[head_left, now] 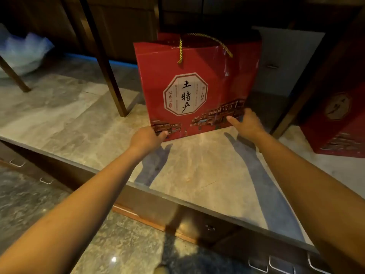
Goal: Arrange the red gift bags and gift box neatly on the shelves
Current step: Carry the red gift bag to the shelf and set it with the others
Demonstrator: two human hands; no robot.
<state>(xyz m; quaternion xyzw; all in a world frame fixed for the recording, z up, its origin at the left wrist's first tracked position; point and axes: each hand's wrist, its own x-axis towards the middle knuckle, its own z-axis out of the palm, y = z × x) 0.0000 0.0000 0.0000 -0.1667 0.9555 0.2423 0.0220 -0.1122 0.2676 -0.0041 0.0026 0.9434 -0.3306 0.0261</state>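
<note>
A red gift box [197, 62] with a gold rope handle and a white octagonal label stands upright on the grey marble shelf [207, 175], in the middle of the view. My left hand [147, 138] grips its lower left corner. My right hand [245, 122] holds its lower right corner, thumb on the front face. A second red gift bag [335, 119] with the same kind of label stands at the right edge, beyond a slanted brown post.
Slanted dark brown posts [107, 62] rise from the shelf left of the box. A clear plastic bag [21, 53] lies at the far left. A grey panel [286, 62] stands behind the box. Drawers with metal handles [280, 265] run below the shelf edge.
</note>
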